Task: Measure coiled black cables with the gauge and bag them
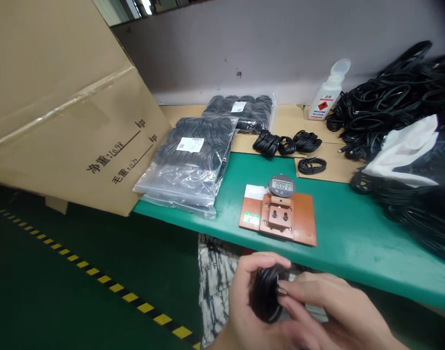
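Left hand (240, 311) cups 1 coiled black cable (264, 296), right hand (329, 304) pinches it, just off the green worktop (348, 221).

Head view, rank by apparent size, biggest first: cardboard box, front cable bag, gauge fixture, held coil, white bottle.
1. Cardboard box
2. Front cable bag
3. Gauge fixture
4. Held coil and white bottle: too alike to rank; the coil is partly covered by fingers and nearer the camera.

A factory workstation, shown by bagged cables (193, 146), a digital gauge (281, 186) and striped floor tape (115, 288).
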{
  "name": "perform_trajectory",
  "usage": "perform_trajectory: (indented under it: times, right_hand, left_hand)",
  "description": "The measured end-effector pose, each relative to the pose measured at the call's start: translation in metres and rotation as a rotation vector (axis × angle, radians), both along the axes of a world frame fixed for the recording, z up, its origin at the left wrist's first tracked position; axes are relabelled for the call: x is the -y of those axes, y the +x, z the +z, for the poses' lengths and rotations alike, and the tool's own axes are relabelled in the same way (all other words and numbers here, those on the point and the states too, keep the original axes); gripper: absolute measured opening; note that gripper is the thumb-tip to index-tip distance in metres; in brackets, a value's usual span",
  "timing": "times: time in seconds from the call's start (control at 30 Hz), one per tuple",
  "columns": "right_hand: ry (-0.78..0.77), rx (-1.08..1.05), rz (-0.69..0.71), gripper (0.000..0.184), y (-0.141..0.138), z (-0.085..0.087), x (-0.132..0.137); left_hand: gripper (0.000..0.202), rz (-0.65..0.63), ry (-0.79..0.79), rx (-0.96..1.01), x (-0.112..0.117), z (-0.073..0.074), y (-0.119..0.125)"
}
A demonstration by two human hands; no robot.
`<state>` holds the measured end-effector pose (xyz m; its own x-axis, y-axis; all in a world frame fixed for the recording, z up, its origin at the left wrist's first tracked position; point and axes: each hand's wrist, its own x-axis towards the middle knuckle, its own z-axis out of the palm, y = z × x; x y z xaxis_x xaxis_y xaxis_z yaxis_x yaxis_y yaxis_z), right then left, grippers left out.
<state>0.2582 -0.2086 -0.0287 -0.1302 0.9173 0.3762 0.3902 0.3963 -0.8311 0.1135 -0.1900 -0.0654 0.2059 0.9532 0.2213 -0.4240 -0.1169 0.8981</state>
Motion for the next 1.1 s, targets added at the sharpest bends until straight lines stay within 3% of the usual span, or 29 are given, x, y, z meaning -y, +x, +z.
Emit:
perform_trajectory:
  times: [0.07, 0.17, 0.3, 0.43, 0.57, 0.67, 0.77, 0.87, 1.0, 1.1]
  right_hand:
    - [-0.198, -0.065, 0.032, 0.009, -0.002, 0.004, -0.001]
    - [-0.507, -0.171, 0.078, 0.022, -0.005, 0.003, -0.005]
    - [-0.723, -0.364, -0.022, 0.030, -0.013, -0.002, -0.005]
    - [-0.728, -0.536, -0.143, 0.026, -0.018, -0.004, -0.001]
    - [-0.670, -0.593, -0.225, 0.025, -0.017, -0.007, 0.001]
    - [-0.697, -0.651, -0.159, 0.028, -0.014, -0.011, 0.001]
    - [-0.759, -0.697, -0.087, 0.028, -0.010, -0.016, 0.001]
    - [-0.817, -0.732, -0.062, 0.028, -0.007, -0.022, -0.001]
    - [-0.819, -0.756, -0.053, 0.028, -0.006, -0.028, -0.002]
    - [-0.805, -0.756, -0.069, 0.030, -0.007, -0.031, -0.001]
  left_hand:
    - [0.069, 0.004, -0.014, 0.013, 0.001, -0.001, 0.001]
    - [0.067, -0.003, -0.015, -0.005, 0.005, -0.006, 0.002]
    - [0.075, 0.013, -0.035, -0.126, 0.011, -0.012, -0.001]
    - [0.077, 0.004, -0.067, -0.176, 0.008, -0.010, -0.004]
    - [0.053, 0.021, -0.032, -0.308, -0.001, -0.004, -0.008]
    - [0.051, 0.049, 0.069, -0.459, -0.004, -0.007, -0.011]
    - [0.069, 0.081, 0.151, -0.570, -0.005, -0.011, -0.014]
    - [0.076, -0.002, 0.179, -0.599, -0.006, -0.010, -0.017]
    - [0.050, -0.065, 0.115, -0.591, -0.007, -0.005, -0.019]
    - [0.038, -0.048, -0.038, -0.562, -0.005, -0.002, -0.020]
